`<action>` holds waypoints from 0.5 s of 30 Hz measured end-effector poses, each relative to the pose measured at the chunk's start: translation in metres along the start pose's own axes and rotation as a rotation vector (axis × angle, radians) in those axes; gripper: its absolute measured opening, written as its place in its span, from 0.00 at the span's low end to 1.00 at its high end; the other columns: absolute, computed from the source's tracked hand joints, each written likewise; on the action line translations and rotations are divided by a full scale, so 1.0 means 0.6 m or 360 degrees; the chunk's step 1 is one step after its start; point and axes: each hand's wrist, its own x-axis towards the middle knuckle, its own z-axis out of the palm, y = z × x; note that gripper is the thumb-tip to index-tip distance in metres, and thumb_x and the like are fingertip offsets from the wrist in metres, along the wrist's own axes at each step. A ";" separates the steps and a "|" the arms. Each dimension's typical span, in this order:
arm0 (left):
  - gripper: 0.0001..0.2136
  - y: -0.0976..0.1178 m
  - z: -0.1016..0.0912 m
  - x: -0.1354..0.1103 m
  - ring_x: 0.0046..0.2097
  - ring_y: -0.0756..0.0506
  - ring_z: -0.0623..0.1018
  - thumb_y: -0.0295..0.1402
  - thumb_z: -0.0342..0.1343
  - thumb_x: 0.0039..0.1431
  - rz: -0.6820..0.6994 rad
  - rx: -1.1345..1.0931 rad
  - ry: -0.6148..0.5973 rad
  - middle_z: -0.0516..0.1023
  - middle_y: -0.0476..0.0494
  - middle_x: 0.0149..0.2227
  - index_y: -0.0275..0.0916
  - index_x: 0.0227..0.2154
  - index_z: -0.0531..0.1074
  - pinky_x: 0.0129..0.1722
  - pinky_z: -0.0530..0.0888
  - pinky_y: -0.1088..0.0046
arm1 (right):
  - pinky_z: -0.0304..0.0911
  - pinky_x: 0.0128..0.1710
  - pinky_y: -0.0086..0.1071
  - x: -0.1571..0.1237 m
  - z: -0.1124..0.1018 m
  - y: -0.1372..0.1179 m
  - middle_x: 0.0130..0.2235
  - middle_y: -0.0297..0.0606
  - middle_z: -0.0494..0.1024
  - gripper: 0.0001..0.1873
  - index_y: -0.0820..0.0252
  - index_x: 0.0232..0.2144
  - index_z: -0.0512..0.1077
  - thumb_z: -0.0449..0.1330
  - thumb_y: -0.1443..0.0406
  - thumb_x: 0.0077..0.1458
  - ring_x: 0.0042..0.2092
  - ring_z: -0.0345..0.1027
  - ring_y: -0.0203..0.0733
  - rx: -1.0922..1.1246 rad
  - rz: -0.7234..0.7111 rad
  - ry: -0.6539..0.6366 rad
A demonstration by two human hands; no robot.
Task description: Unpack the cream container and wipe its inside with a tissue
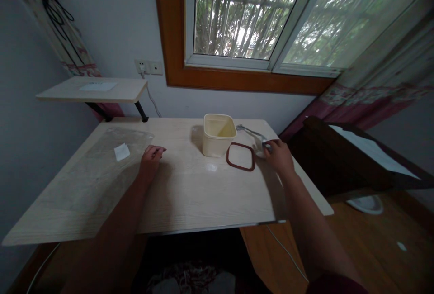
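My right hand [280, 154] is at the right side of the table, its fingers closed on the near end of a thin grey strip-like thing [251, 131]. The strip slants away behind the ring, and its exact kind is unclear. Just left of it, a brown square ring with rounded corners [229, 163] lies flat. Touching or very near the ring stands an upright cream square tub [213, 145] with an open top. My left hand [151, 160] hovers or rests by the plastic sheet, fingers loosely bent and partly apart, with nothing visible in them.
A clear plastic sheet [84, 172] covers the table's left part, with a small white paper [122, 152] on it. A raised shelf [68, 90] stands at the back left. Beyond the right edge is a dark piece of furniture [315, 158]. The window [237, 27] is behind.
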 end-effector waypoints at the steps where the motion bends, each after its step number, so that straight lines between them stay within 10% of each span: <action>1: 0.12 0.000 0.000 0.000 0.35 0.46 0.73 0.40 0.54 0.62 0.0000 0.0005 -0.0009 0.74 0.45 0.36 0.40 0.34 0.80 0.40 0.72 0.69 | 0.63 0.52 0.44 -0.008 0.000 -0.006 0.50 0.52 0.77 0.19 0.62 0.49 0.78 0.56 0.61 0.60 0.49 0.69 0.54 0.0010 -0.0016 -0.0038; 15: 0.13 -0.008 0.000 0.001 0.37 0.47 0.75 0.40 0.52 0.64 -0.0007 0.0085 -0.0076 0.75 0.44 0.39 0.39 0.35 0.79 0.42 0.73 0.69 | 0.49 0.65 0.59 -0.053 0.008 -0.008 0.54 0.49 0.78 0.20 0.59 0.49 0.78 0.54 0.64 0.58 0.61 0.65 0.57 -0.0029 -0.0179 -0.0103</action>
